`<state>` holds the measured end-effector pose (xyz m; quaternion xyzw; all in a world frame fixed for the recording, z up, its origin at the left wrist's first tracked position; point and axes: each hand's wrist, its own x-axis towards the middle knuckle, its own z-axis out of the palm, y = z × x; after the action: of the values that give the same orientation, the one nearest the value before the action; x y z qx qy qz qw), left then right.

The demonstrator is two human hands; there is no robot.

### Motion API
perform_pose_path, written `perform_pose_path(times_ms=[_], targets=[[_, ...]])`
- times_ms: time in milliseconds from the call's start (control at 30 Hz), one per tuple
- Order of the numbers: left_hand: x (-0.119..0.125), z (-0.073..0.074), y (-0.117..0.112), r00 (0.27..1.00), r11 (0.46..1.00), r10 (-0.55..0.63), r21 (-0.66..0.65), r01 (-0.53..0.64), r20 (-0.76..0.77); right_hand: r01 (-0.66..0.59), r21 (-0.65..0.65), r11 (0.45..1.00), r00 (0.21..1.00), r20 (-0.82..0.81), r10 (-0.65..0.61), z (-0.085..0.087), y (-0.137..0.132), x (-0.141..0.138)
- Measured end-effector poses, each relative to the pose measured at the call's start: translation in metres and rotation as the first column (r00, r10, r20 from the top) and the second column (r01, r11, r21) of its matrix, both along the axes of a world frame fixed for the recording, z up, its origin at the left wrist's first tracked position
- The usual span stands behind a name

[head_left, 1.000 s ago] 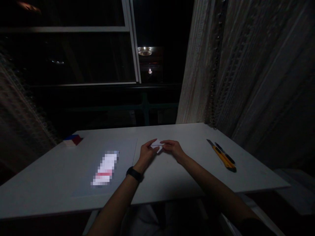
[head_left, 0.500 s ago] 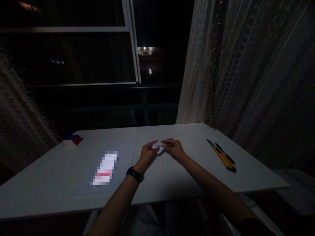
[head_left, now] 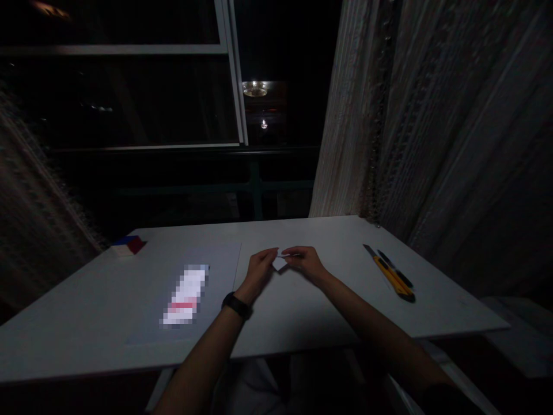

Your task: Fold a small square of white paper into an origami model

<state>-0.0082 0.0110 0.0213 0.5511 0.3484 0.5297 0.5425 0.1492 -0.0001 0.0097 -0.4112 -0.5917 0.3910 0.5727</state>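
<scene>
Both my hands meet over the middle of a white table (head_left: 302, 311) in a dim room. My left hand (head_left: 258, 270), with a dark watch on its wrist, pinches the left side of a small folded piece of white paper (head_left: 279, 263). My right hand (head_left: 305, 262) pinches the paper's right side from above. The paper is held just over the tabletop, and most of it is hidden by my fingers.
A yellow utility knife (head_left: 391, 278) and a dark pen (head_left: 395, 270) lie at the right of the table. A blurred white and red item (head_left: 185, 294) lies on the left, a small red and blue block (head_left: 126, 245) at the far left corner. Curtains hang right; a dark window stands behind.
My fingers have closed in over the paper, so less of it shows than a second ago. Both hands stay in the same spot.
</scene>
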Motion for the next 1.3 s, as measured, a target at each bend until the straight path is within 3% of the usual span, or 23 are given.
perform_pose_path(times_ms=[200, 500, 767, 900, 1133, 1300], targets=[[0.001, 0.000, -0.002, 0.993, 0.994, 0.106, 0.004, -0.106, -0.049, -0.025, 0.020, 0.999, 0.999, 0.038, 0.024, 0.003, -0.002, -0.003], [-0.002, 0.005, -0.006, 0.993, 0.995, 0.101, 0.006, -0.100, -0.058, 0.007, 0.073, 0.997, 0.997, 0.070, -0.012, 0.001, -0.001, 0.000], [-0.002, 0.001, -0.003, 0.982, 0.993, 0.099, 0.086, -0.086, -0.161, -0.058, 0.029, 0.998, 0.993, 0.109, 0.054, 0.000, 0.002, 0.006], [-0.002, -0.002, 0.000, 0.976, 0.991, 0.086, 0.121, -0.062, -0.200, -0.069, 0.082, 0.994, 0.977, 0.208, 0.051, 0.005, -0.001, 0.008], [0.000, -0.002, 0.001, 0.981, 0.992, 0.105, 0.082, -0.093, -0.163, -0.017, 0.259, 0.966, 0.924, 0.374, -0.084, 0.011, -0.007, 0.006], [0.000, -0.003, 0.000, 0.976, 0.991, 0.109, 0.099, -0.091, -0.188, -0.031, 0.254, 0.967, 0.927, 0.370, -0.068, 0.008, -0.006, 0.004]])
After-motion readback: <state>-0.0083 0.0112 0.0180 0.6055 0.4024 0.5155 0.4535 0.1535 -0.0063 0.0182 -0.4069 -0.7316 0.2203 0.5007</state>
